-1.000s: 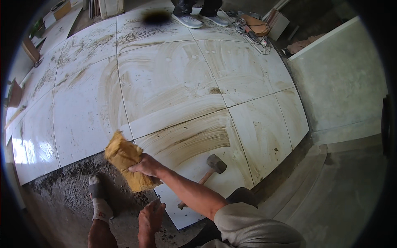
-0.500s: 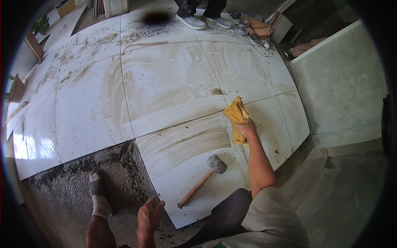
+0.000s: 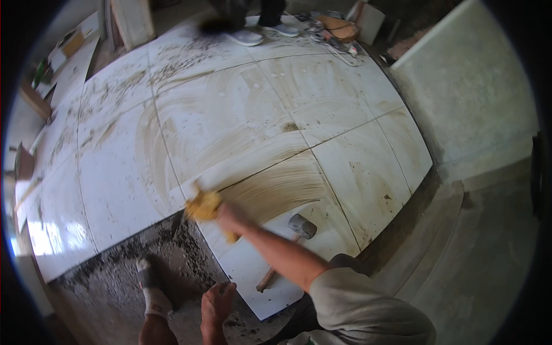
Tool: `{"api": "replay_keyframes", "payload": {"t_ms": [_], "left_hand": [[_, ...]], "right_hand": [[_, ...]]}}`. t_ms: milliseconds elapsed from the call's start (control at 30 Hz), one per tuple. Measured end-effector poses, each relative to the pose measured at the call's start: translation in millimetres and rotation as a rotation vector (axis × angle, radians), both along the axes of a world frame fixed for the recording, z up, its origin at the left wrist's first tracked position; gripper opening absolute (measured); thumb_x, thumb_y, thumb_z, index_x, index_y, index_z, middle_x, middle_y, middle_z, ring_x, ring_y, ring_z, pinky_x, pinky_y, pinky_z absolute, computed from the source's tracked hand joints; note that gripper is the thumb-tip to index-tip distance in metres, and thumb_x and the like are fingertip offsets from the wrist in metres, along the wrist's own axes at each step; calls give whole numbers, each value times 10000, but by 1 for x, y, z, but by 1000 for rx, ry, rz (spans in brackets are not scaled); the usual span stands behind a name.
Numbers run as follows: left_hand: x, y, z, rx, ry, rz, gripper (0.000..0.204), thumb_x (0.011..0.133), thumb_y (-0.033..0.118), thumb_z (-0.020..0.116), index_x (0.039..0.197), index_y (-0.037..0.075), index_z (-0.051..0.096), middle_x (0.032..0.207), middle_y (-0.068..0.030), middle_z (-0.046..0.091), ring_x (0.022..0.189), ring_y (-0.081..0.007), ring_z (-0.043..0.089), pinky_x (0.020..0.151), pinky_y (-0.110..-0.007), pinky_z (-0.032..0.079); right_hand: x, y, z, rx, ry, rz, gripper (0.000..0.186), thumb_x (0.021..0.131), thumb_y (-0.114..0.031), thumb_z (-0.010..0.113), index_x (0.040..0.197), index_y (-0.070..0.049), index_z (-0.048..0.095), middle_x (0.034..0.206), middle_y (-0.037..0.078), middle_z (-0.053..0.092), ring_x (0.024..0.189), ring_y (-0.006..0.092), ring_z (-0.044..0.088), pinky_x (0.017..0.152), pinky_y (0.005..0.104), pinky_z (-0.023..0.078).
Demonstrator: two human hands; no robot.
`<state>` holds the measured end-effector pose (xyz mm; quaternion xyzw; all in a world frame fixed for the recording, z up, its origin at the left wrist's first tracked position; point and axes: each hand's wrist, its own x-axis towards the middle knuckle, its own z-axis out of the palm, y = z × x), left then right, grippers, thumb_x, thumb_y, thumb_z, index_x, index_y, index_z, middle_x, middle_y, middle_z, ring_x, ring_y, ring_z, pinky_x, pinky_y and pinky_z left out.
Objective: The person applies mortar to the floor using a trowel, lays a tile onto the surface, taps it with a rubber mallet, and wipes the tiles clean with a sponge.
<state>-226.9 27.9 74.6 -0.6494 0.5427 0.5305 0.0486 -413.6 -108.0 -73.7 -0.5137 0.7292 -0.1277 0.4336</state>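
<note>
My right hand (image 3: pixel 234 218), smeared by motion, grips a yellow cloth (image 3: pixel 203 206) on the white floor tile, close to the tile's left corner. Brown, streaky smears cover the tile around it. Beneath my right forearm lies a rubber mallet (image 3: pixel 303 226) with a dark head; the arm hides part of its wooden handle. My left hand (image 3: pixel 216 302) is low in front of me, near the tile's left edge, over the bare floor. Its fingers are curled in, and nothing shows in them.
Wet grey mortar (image 3: pixel 178 247) lies beside my socked foot (image 3: pixel 150 287), left of the tile edge. Another person's shoes (image 3: pixel 247 38) stand at the far side. Corded tools (image 3: pixel 330 37) lie at the back right. A low plastered wall (image 3: pixel 471 92) bounds the right.
My right hand has swept the cloth leftward and nearer, from the right tile seam to the left corner. My right forearm now crosses over the mallet. My view has shifted slightly.
</note>
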Motion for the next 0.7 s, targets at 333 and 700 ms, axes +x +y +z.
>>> {"api": "replay_keyframes", "payload": {"t_ms": [333,700], "left_hand": [[-22,0,-8,-141,-4,-141,454,858,339,625,1184,24,646,1103,-237,662,1082,-348,635,930,-400,482],[-76,-31,-60,-430,-29,-126,530,858,313,649,1246,-40,582,1213,-253,617,1136,-389,587,969,-433,449]], "right_hand": [[-2,25,72,-89,-725,-57,444,753,-175,718,1168,-43,626,1060,98,683,981,197,636,895,340,489],[-272,163,97,-173,-809,-853,406,730,-134,745,1098,15,662,974,95,707,839,196,676,769,338,539]]}}
